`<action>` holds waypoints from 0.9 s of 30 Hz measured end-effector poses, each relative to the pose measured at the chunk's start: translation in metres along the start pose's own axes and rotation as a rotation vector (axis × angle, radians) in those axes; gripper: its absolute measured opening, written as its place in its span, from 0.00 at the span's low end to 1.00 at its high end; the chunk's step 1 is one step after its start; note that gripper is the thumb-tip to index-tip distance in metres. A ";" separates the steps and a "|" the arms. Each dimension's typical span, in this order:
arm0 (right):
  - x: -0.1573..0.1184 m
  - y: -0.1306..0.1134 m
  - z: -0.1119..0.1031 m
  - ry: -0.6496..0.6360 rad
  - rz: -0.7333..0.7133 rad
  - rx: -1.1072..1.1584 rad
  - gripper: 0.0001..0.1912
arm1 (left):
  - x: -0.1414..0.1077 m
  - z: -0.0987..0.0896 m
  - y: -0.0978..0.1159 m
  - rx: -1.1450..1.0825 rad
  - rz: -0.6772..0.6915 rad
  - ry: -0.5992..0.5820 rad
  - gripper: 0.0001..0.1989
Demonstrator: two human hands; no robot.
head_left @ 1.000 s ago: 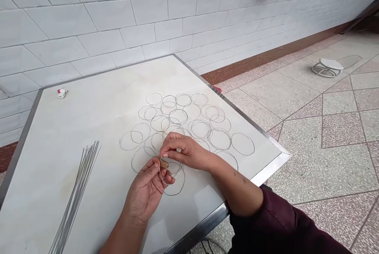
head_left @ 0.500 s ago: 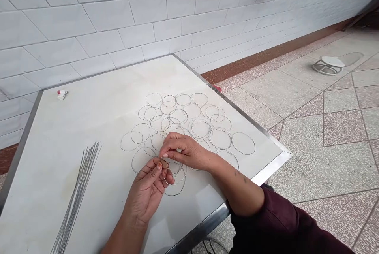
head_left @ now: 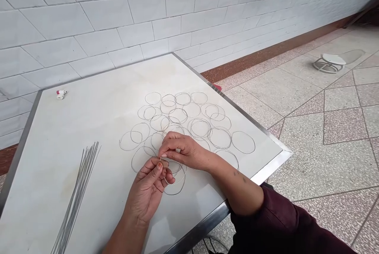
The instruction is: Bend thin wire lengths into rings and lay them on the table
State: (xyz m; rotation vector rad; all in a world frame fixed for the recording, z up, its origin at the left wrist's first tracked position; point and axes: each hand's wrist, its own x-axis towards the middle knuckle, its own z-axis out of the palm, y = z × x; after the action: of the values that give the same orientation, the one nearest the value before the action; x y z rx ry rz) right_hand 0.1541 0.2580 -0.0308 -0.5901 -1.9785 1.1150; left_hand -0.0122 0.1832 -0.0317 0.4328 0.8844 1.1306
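Note:
My left hand [head_left: 148, 190] is closed on a thin wire, part of which curves out below its fingertips. Just above and to the right, my right hand [head_left: 185, 151] pinches the wire near the left fingertips, its palm facing down. A small brown piece [head_left: 164, 163] shows between the fingers of my left hand; what it is I cannot make out. Around and beyond my hands, several thin wire rings [head_left: 243, 142] lie flat, many overlapping. To the left, a bundle of straight wires [head_left: 78, 192] rests on the white table [head_left: 112, 84].
A small red and white object [head_left: 61, 95] sits at the table's far left corner. Metal edging [head_left: 204, 222] borders the table, and a tiled wall [head_left: 106, 13] rises behind it. On the floor at the right stands a low white stool [head_left: 330, 63].
The fingertips of my right hand have shifted very slightly left, and the brown piece between my fingers has tilted a little. Both hands keep hold of the wire.

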 end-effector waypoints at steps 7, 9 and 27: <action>0.000 -0.001 -0.001 -0.001 0.027 0.010 0.06 | -0.001 0.002 0.003 -0.029 -0.027 0.000 0.07; 0.000 -0.001 -0.002 -0.003 0.018 0.009 0.07 | -0.001 0.003 0.003 -0.028 -0.031 0.012 0.08; -0.001 0.004 -0.001 0.020 0.008 -0.016 0.07 | 0.000 -0.001 0.001 -0.055 -0.060 0.034 0.08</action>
State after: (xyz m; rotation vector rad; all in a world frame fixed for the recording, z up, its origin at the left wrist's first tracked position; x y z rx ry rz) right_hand 0.1559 0.2601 -0.0345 -0.6158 -1.9707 1.0953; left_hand -0.0140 0.1838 -0.0315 0.3404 0.8888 1.1074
